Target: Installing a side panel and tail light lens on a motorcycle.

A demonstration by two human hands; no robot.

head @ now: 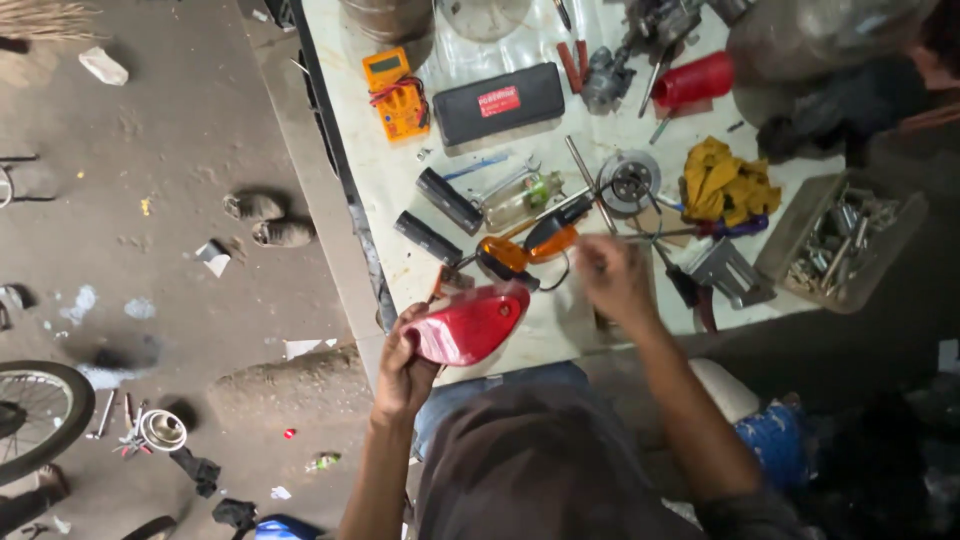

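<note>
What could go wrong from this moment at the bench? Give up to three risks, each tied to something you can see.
1. The left hand holds the red lens cover right at the table edge; a slip would probably drop it to the floor.
2. The right hand is blurred above crowded tools, so it might knock the orange indicator lamps or catch on the screwdrivers.
3. The small glass bottle lies on its side and could roll.
</note>
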